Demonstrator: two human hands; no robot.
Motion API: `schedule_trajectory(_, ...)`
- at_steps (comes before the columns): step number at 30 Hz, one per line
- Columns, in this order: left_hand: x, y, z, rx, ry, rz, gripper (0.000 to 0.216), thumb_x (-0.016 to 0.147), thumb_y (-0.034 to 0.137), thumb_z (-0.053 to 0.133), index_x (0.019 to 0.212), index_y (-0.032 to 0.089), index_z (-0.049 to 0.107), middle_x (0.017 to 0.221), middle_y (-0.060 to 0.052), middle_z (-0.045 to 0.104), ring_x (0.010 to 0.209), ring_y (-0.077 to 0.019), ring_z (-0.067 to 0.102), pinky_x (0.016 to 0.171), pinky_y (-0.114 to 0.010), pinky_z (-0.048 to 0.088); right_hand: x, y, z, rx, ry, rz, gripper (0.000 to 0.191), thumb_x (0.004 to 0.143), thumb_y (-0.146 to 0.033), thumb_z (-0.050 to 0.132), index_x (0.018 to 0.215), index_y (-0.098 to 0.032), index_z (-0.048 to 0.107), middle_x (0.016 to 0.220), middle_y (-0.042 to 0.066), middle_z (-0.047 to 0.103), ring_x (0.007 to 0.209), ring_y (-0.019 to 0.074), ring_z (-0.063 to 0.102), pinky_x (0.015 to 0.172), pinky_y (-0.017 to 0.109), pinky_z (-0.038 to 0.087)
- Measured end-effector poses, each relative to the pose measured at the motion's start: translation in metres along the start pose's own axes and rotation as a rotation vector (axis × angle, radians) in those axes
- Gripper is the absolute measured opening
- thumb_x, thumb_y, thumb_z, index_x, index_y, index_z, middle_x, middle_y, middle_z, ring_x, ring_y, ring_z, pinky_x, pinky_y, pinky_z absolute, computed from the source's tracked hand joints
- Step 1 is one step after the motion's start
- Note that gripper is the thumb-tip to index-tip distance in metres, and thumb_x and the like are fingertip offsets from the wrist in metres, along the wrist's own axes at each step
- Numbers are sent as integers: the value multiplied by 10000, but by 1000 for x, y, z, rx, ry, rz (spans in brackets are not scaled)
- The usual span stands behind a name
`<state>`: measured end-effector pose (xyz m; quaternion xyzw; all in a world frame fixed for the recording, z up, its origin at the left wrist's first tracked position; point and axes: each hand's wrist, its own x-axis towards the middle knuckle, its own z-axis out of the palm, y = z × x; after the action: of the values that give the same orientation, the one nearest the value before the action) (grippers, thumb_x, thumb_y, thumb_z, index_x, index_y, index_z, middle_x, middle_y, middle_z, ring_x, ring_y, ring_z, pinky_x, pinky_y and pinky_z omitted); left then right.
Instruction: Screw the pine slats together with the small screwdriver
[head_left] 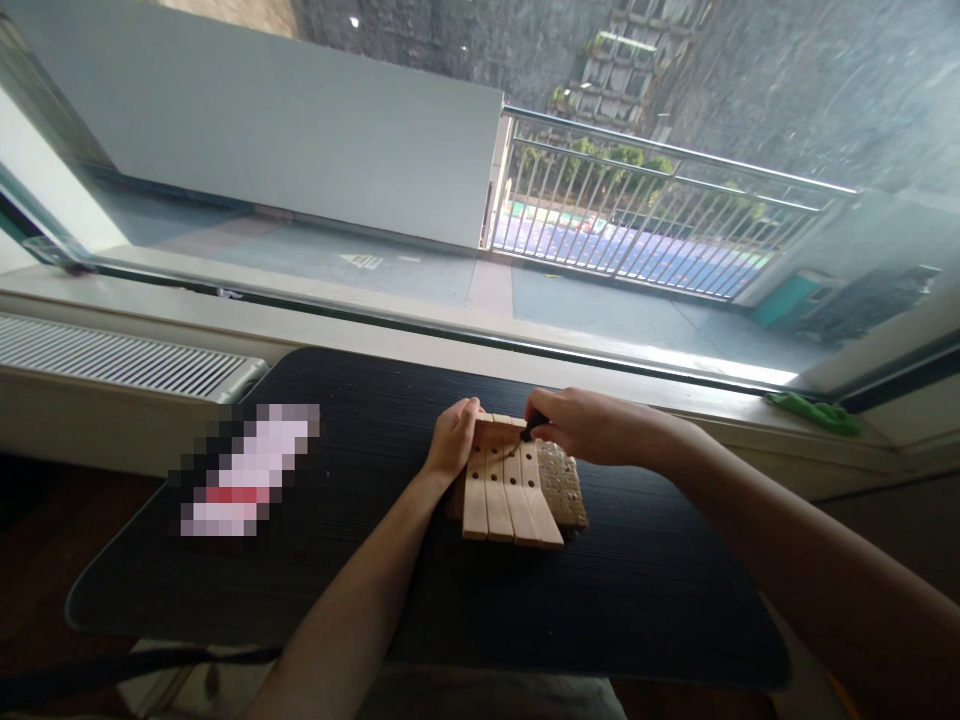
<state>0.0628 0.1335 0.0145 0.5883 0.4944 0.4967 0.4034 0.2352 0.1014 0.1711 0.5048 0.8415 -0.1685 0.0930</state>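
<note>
A small wooden slatted piece (510, 512) with rows of dark round holes lies near the middle of the black table, its slats fanning toward me. Partly under it and to its right is a brown, shiny, pitted block (564, 490). My left hand (453, 438) grips the upper left edge of the wooden piece, its fingers partly hidden behind it. In my right hand (574, 424) is a screwdriver (531, 428) with a dark handle. Its thin shaft slants down to the left, the end at or just over a hole in the upper row; contact is too small to tell.
Black table (337, 430) with rounded corners stands against the window sill. At its left lies a blurred-out pink and white item (255, 465). A white radiator (127, 355) is beyond the left edge, and a green cloth (814, 412) rests on the sill at right.
</note>
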Motion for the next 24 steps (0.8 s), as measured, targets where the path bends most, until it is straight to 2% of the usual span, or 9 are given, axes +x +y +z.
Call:
schedule_trajectory(9,1,-2,1,-15,3,9,405,893,451,331,628,203,508,617,-9,537,642,-180,511,623,-300,372,3,-4,-2,-93,-3,28,204,930,-331,486,993,-175,601,822,67,671,674,163,555,544,265,321)
schedule_trajectory(19,1,-1,0,-7,-2,6,408,900,446,334,639,200,528,636,-14,574,660,-183,537,632,-298,385,3,-12,-3,-308,36,24,271,956,-412,492,921,-186,637,701,53,653,586,160,524,504,281,223)
schedule_trajectory(24,1,-1,0,-32,-6,-4,412,904,449,342,630,199,523,619,-8,553,648,-178,526,617,-294,380,5,-16,-6,-342,29,19,291,952,-430,513,904,-181,656,696,57,653,604,165,545,515,283,221)
